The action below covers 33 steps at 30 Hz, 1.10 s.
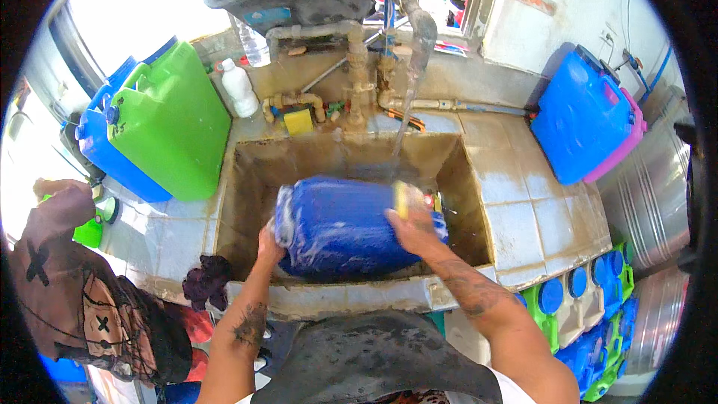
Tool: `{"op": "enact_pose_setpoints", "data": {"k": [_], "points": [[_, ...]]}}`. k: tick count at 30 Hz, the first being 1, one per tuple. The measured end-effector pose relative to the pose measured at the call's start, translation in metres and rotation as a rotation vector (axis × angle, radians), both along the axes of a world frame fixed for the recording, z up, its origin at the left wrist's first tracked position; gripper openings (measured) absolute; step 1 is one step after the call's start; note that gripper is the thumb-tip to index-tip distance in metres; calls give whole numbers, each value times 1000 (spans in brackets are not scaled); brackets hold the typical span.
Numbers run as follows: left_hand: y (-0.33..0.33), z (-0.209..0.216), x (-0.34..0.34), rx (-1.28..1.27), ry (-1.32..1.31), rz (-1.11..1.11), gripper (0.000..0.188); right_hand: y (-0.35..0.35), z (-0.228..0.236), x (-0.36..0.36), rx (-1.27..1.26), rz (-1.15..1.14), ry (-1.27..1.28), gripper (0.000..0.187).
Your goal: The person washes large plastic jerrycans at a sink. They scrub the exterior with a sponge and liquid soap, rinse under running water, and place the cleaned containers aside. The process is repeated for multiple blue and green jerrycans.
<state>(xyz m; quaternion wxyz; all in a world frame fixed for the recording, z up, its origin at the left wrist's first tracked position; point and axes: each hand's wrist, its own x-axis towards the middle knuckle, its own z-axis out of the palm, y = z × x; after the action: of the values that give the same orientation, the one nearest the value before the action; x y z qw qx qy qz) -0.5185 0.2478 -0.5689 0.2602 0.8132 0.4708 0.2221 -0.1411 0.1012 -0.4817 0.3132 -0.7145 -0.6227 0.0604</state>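
A blue plastic water container (344,228) lies on its side over the sink (258,161), streaked with white suds. My left hand (270,245) grips its foamy left end, the fingers partly hidden behind it. On the upper right of the container, my right hand (416,229) is closed on a yellow sponge (402,199) and presses it to the plastic. The right hand is slightly blurred. Behind the container, water (402,123) runs from a grey pipe spout (422,30) into the sink.
Green (176,116) and blue jugs stand on the left counter, a blue jug (572,116) on the right. A white bottle (238,90) and yellow sponge (299,122) sit behind the sink. A dark cloth (207,282) lies at its front-left corner. Another person (67,254) is at left.
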Motion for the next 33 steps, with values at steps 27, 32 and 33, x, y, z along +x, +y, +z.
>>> {"op": "enact_pose_setpoints", "data": {"k": [27, 32, 33], "points": [[-40, 77, 183, 379, 241, -82, 27, 7, -9, 12, -137, 90, -80, 26], [-52, 82, 188, 361, 156, -75, 30, 17, -45, 53, -41, -96, 106, 34], [-53, 83, 189, 339, 167, -68, 31, 30, -45, 27, -148, 0, 146, 36]]}}
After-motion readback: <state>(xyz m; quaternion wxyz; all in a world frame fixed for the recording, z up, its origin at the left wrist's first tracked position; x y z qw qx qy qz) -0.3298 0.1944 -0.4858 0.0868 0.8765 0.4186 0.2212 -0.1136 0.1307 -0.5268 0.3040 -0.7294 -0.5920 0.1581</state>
